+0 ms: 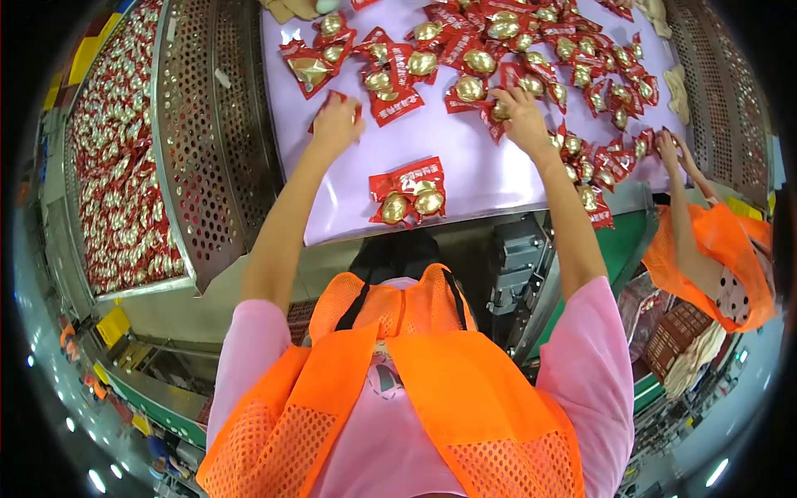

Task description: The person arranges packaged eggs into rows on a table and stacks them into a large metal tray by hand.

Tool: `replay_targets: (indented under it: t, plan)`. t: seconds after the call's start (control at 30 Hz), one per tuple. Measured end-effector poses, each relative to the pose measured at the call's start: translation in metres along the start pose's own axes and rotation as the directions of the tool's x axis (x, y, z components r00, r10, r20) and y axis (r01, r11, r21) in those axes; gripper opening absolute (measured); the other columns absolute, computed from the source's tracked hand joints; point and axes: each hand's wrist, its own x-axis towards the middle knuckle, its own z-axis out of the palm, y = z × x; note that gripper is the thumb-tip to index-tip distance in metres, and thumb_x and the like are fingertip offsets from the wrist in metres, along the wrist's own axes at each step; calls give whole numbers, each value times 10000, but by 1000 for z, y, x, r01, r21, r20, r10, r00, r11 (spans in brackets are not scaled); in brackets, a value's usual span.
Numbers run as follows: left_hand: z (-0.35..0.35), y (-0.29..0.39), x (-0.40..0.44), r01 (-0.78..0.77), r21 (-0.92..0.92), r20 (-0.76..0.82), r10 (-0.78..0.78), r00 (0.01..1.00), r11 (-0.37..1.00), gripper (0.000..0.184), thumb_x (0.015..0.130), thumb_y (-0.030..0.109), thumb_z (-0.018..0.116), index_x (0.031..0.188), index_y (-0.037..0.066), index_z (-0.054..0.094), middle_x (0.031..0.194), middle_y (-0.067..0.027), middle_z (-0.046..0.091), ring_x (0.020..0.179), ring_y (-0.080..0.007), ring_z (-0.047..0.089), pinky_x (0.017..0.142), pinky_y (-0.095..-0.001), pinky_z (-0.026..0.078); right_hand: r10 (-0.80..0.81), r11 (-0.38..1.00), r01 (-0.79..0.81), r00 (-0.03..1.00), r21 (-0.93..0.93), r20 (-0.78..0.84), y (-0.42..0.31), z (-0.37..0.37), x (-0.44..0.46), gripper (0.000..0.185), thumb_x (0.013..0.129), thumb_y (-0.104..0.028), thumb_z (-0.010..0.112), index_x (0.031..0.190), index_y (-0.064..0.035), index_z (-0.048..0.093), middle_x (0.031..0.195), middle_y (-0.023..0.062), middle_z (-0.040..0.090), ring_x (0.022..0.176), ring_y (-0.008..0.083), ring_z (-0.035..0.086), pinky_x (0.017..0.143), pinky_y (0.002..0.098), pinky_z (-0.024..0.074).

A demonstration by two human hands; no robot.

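Starting far left: a steep heap of glossy red-and-gold packets [116,166] behind a curved, perforated grey metal wall [184,124]. Across now to the smooth, pale lilac surface [344,178], and straight onto the left hand [336,124], close to the left edge: grip drawn in, fingers curled, apparently pinching a small red plastic packet [334,97], mostly hidden beneath. Best kept light there, probably on the flat film rather than on the contents, to spare the wrapper.

Just right of that, a loose cluster of shiny red packets with rounded gold bulges [400,66], lying flat. Nearer, by the near edge, red film with two gold egg-shaped bulges [411,191], one packet or two, hard to say; well apart from the rest, touched by neither hand.

On to the right hand [525,120], stretched to the near-left fringe of the big red-and-gold pile [481,62], fingers pointing down over a crinkled red-and-gold packet [493,127]. Blurred, though: cannot tell whether pinching or merely spread over the top. Worth sliding this one free of any overlapping neighbours before lifting; corners likely to snag otherwise.

Far right, another person's hand [667,149] at the pile's near-right end, so leave room there. Beyond, a second perforated metal wall [722,91].
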Motion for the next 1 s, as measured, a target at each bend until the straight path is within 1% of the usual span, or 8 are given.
replay_targets:
  t: [0.13, 0.3, 0.4, 0.47, 0.6, 0.77, 0.87, 1.0]
  plan:
    - [-6, -2, -118, -194, 11, 32, 194, 980, 981, 369, 791, 220, 751, 1123, 100, 645, 1179, -194, 589, 1070, -403, 600, 882, -468, 520, 351, 930, -353, 936, 108, 36, -34, -7, -38, 398, 741, -72, 697, 1125, -121, 602, 1053, 180, 590, 902, 397, 613, 766, 489, 535]
    - [-14, 44, -167, -88, -138, 376, 134, 917, 986, 501, 782, 181, 780, 1245, 120, 600, 1248, -172, 559, 1141, -389, 554, 920, -468, 509, 458, 867, -427, 886, 258, -72, -87, 16, -98, 392, 699, -110, 747, 1063, -86, 602, 1044, 179, 576, 905, 392, 614, 746, 491, 523]
    - [-45, 56, -97, 95, -150, 322, -42, 946, 984, 441, 794, 158, 766, 1208, 107, 623, 1276, -170, 568, 1174, -378, 555, 963, -448, 496, 387, 919, -367, 908, 141, -160, -97, 13, -99, 376, 685, -103, 750, 1036, -90, 616, 1073, 170, 564, 944, 376, 595, 759, 492, 516]
    - [-35, 58, -38, -161, -61, -161, 149, 976, 985, 382, 815, 100, 726, 1186, 113, 640, 1285, -160, 549, 1145, -373, 563, 943, -444, 505, 252, 968, -249, 938, 41, -237, -102, 2, -95, 368, 671, -102, 755, 1015, -93, 625, 1083, 160, 554, 960, 365, 582, 766, 492, 513]
    - [-3, 48, 55, -331, -93, -183, 311, 933, 939, 351, 816, 52, 664, 1154, 149, 652, 1164, -172, 528, 1055, -364, 594, 883, -459, 530, 238, 959, -224, 969, 171, -62, -117, 11, -126, 356, 656, -106, 748, 993, -96, 632, 1107, 126, 552, 939, 332, 580, 715, 449, 519]
    - [-15, 43, 13, 166, -89, -59, -172, 983, 982, 331, 799, 256, 738, 1097, 158, 634, 1194, -161, 572, 1012, -360, 604, 850, -462, 520, 794, 523, -735, 604, 431, 66, -95, 32, -134, 400, 792, -386, 753, 909, -13, 670, 726, 154, 698, 702, 331, 695, 686, 420, 540]
    - [-6, -8, -59, 225, -151, -289, -261, 921, 963, 358, 787, 357, 766, 948, 71, 621, 934, -211, 641, 876, -376, 644, 797, -489, 514, 701, 634, -746, 666, 205, 257, -114, 18, -125, 483, 799, -503, 730, 884, -28, 695, 733, 137, 708, 727, 328, 704, 695, 417, 541]
    - [-31, -6, -144, 574, -189, 0, -585, 811, 796, 518, 709, 487, 832, 815, 39, 594, 768, -179, 665, 729, -354, 647, 697, -458, 509, 635, 697, -671, 742, 252, 216, -96, -9, -123, 379, 816, -434, 755, 953, -82, 724, 828, 119, 715, 797, 322, 692, 745, 421, 539]
